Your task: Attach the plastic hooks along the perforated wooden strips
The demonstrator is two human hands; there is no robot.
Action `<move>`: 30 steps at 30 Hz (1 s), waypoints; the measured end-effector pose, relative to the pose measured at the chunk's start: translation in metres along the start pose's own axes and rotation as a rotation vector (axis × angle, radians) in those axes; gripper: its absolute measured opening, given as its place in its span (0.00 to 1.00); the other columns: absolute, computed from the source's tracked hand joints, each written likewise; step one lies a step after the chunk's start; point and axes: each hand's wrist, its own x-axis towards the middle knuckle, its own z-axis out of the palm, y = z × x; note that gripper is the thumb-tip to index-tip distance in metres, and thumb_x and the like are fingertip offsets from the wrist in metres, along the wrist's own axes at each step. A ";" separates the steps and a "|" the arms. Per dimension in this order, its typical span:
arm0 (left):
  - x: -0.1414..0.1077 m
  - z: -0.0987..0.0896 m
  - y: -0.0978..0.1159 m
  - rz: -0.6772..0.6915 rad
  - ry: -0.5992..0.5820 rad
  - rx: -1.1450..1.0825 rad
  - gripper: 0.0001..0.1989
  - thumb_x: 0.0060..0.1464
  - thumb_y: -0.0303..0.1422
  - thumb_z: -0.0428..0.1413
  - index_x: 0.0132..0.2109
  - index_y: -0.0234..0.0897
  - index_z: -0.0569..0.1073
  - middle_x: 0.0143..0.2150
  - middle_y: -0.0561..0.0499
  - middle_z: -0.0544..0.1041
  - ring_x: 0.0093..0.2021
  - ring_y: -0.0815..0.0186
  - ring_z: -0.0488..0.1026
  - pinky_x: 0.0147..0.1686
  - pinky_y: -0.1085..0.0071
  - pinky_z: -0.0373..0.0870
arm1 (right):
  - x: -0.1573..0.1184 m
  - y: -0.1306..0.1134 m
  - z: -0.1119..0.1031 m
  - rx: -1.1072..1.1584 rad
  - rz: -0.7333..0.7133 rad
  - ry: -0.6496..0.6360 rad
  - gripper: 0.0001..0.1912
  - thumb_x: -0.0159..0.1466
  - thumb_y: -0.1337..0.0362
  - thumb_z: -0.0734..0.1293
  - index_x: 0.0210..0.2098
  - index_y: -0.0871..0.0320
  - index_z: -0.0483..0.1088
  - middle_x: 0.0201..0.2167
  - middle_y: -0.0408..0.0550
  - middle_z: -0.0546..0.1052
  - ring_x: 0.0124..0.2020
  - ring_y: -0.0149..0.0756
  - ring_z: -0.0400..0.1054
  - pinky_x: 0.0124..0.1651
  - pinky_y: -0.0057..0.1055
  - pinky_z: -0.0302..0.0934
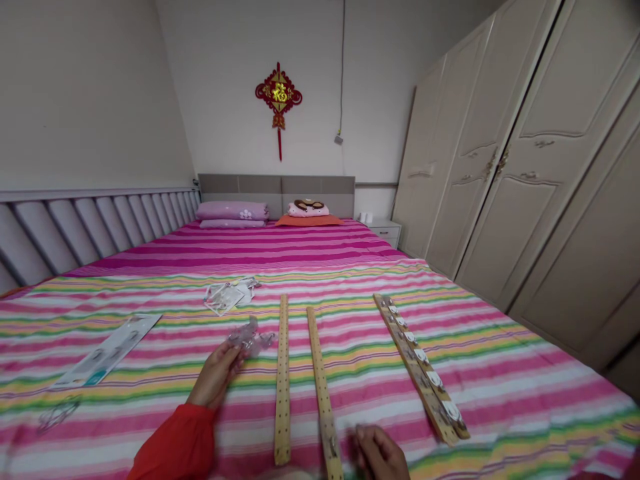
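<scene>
My left hand (216, 375), in a red sleeve, pinches a cluster of clear plastic hooks (250, 339) above the striped sheet. My right hand (381, 453) is closed, thumb against fingers, close to the near end of a wooden strip (319, 373); what it may hold is hidden. That strip has holes along it and a small metal hook (333, 445) near its bottom end. Left of it lies another perforated wooden strip (283, 380). Farther right, a pair of strips (410, 357) lies side by side, bearing hooks and several white pieces (423, 355).
A striped sheet (165, 367) covers the bed. Clear and white packaging (233, 295) lies beyond my left hand. On the left are a long hook card (110, 353) and some thin wire loops (59, 413). Wardrobes (515, 167) line the right; a padded rail (90, 227) the left.
</scene>
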 end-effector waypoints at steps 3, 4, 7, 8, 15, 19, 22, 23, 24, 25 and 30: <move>-0.008 0.002 0.000 -0.017 -0.097 0.080 0.17 0.36 0.36 0.66 0.35 0.36 0.72 0.25 0.55 0.75 0.23 0.73 0.69 0.25 0.77 0.66 | 0.007 -0.035 0.026 -0.147 -0.138 -0.154 0.21 0.50 0.47 0.71 0.20 0.59 0.67 0.15 0.39 0.64 0.19 0.27 0.55 0.21 0.24 0.50; -0.011 0.004 0.000 -0.014 -0.123 0.109 0.19 0.35 0.38 0.66 0.36 0.37 0.72 0.26 0.55 0.75 0.24 0.72 0.70 0.26 0.77 0.66 | 0.010 -0.047 0.038 -0.197 -0.172 -0.229 0.18 0.51 0.49 0.71 0.23 0.59 0.69 0.17 0.39 0.65 0.20 0.28 0.56 0.23 0.24 0.51; -0.017 0.009 0.000 -0.005 -0.191 0.190 0.22 0.34 0.42 0.66 0.38 0.37 0.73 0.30 0.53 0.76 0.29 0.70 0.71 0.28 0.76 0.65 | 0.024 -0.073 0.079 -0.321 -0.335 -0.381 0.10 0.56 0.58 0.68 0.27 0.59 0.73 0.20 0.40 0.68 0.23 0.29 0.59 0.26 0.25 0.54; -0.019 0.011 0.000 -0.006 -0.211 0.212 0.23 0.34 0.43 0.66 0.38 0.38 0.73 0.31 0.52 0.76 0.29 0.70 0.71 0.28 0.76 0.65 | 0.029 -0.079 0.093 -0.358 -0.400 -0.403 0.08 0.56 0.61 0.68 0.29 0.59 0.74 0.22 0.41 0.70 0.25 0.30 0.61 0.28 0.26 0.56; -0.028 0.015 0.004 0.061 -0.434 0.370 0.21 0.38 0.48 0.63 0.33 0.36 0.72 0.26 0.52 0.72 0.28 0.68 0.67 0.28 0.74 0.61 | 0.054 -0.095 0.165 -0.623 -0.871 -0.641 0.20 0.60 0.74 0.61 0.50 0.53 0.70 0.49 0.49 0.74 0.49 0.37 0.65 0.51 0.34 0.56; -0.031 0.013 0.006 0.060 -0.447 0.415 0.20 0.38 0.49 0.62 0.28 0.37 0.70 0.25 0.54 0.70 0.27 0.68 0.66 0.29 0.73 0.61 | 0.060 -0.089 0.181 -0.817 -0.989 -0.738 0.13 0.62 0.74 0.60 0.37 0.54 0.74 0.35 0.46 0.77 0.39 0.35 0.67 0.46 0.31 0.57; -0.029 0.008 0.004 0.036 -0.454 0.396 0.20 0.38 0.48 0.63 0.30 0.37 0.70 0.26 0.54 0.71 0.28 0.69 0.66 0.28 0.74 0.60 | 0.065 -0.080 0.183 -0.845 -0.975 -0.716 0.12 0.62 0.74 0.60 0.31 0.56 0.74 0.27 0.45 0.74 0.33 0.34 0.66 0.40 0.29 0.57; -0.028 0.006 0.002 0.024 -0.453 0.390 0.20 0.37 0.48 0.63 0.30 0.37 0.70 0.25 0.54 0.71 0.28 0.69 0.66 0.28 0.74 0.60 | 0.067 -0.077 0.183 -0.830 -0.957 -0.690 0.13 0.61 0.75 0.60 0.30 0.57 0.74 0.26 0.45 0.74 0.33 0.34 0.66 0.38 0.28 0.57; -0.026 0.004 0.001 0.013 -0.449 0.386 0.20 0.37 0.48 0.63 0.29 0.36 0.70 0.25 0.54 0.71 0.28 0.69 0.67 0.28 0.74 0.60 | 0.069 -0.075 0.182 -0.804 -0.931 -0.655 0.13 0.61 0.75 0.60 0.30 0.57 0.74 0.27 0.45 0.74 0.32 0.34 0.66 0.37 0.28 0.58; -0.025 0.002 -0.001 0.004 -0.437 0.382 0.20 0.38 0.48 0.63 0.29 0.36 0.70 0.25 0.54 0.71 0.28 0.69 0.67 0.28 0.74 0.60 | 0.071 -0.073 0.181 -0.767 -0.896 -0.611 0.13 0.60 0.75 0.60 0.30 0.57 0.75 0.27 0.46 0.74 0.32 0.34 0.66 0.37 0.28 0.58; -0.019 -0.004 -0.003 -0.047 -0.288 0.307 0.22 0.34 0.48 0.65 0.31 0.36 0.71 0.27 0.53 0.74 0.30 0.68 0.71 0.29 0.74 0.63 | 0.088 -0.071 0.174 -0.462 -0.579 -0.329 0.10 0.56 0.73 0.63 0.29 0.59 0.76 0.27 0.47 0.77 0.31 0.35 0.69 0.35 0.30 0.61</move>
